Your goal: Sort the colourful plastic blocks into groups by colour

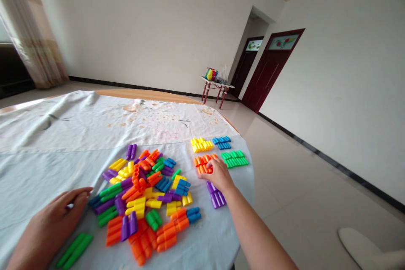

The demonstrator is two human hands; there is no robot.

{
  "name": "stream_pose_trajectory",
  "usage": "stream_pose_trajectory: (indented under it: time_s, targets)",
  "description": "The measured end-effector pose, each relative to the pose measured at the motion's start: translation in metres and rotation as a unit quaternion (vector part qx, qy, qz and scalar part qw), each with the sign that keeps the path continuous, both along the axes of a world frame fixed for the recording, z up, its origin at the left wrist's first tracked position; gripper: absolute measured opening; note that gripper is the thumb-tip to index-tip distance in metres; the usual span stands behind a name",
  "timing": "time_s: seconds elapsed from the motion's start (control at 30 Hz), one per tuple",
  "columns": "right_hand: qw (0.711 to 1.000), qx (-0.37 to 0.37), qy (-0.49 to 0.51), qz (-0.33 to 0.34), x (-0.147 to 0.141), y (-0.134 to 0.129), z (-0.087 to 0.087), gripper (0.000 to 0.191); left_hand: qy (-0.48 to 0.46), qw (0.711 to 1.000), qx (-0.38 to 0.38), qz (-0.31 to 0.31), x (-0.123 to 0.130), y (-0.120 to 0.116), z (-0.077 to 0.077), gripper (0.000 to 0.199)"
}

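Observation:
My left hand (pixel 52 225) rests on the cloth at the pile's left edge. Its fingers are loosely curved with a small gap by the thumb, and nothing shows in them. Close to its fingertips lies a dark blue block (pixel 94 201); a green block (pixel 74 251) lies beside the wrist. On the right, my right hand (pixel 220 174) has thumb and fingertips closed around an orange plastic block (pixel 209 170) at the near end of an orange group (pixel 200 160). Its fingers partly hide that block. Purple blocks (pixel 216 196) lie in a row just below this hand.
Between my hands spreads a mixed pile of coloured blocks (pixel 147 202). Yellow (pixel 201 145), blue (pixel 222 142) and green (pixel 234 159) groups lie near the table's right edge. The cloth (pixel 164 118) covers the round table. Beyond stands a small table (pixel 218 84); a white seat (pixel 360 244) is lower right.

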State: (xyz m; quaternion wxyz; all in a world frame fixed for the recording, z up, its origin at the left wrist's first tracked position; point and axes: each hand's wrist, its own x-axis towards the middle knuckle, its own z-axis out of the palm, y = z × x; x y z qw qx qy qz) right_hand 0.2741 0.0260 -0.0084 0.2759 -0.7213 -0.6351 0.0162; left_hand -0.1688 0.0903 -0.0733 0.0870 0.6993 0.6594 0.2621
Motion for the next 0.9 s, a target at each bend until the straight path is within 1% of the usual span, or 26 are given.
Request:
stream_pose_trajectory:
  time_s: [0.13,0.2,0.27,0.43,0.6,0.7,0.8,0.9]
  targets:
    - [1.0,-0.029,0.007,0.009,0.004,-0.003,0.005,0.04,0.001,1.0,-0.025,-0.003,0.003,-0.004,0.006,0.043]
    - [0.999,-0.042,0.022,0.025,0.009,-0.006,0.009,0.048,0.003,1.0,-0.025,-0.001,0.003,-0.004,0.008,0.043]
    - [0.997,-0.056,0.035,0.042,0.014,-0.008,0.012,0.051,0.002,1.0,-0.029,0.0,0.004,-0.004,0.008,0.045]
    - [0.995,-0.076,0.041,0.056,0.023,-0.01,0.014,0.035,-0.005,0.999,-0.034,0.004,0.005,-0.004,0.007,0.048]
    - [0.996,-0.065,0.034,0.056,0.02,-0.006,0.011,0.026,-0.009,0.999,-0.034,0.007,0.007,-0.006,0.011,0.049]
    - [0.996,-0.061,0.033,0.056,0.021,-0.005,0.008,0.024,-0.008,0.999,-0.03,0.01,0.009,-0.008,0.016,0.048]
    - [0.996,-0.054,0.037,0.053,0.021,-0.005,0.007,0.026,-0.027,0.999,-0.028,0.008,0.012,-0.011,0.022,0.047]
    - [0.997,-0.016,0.056,0.057,0.015,-0.009,0.011,0.027,-0.045,0.999,-0.03,0.006,0.014,-0.013,0.026,0.045]
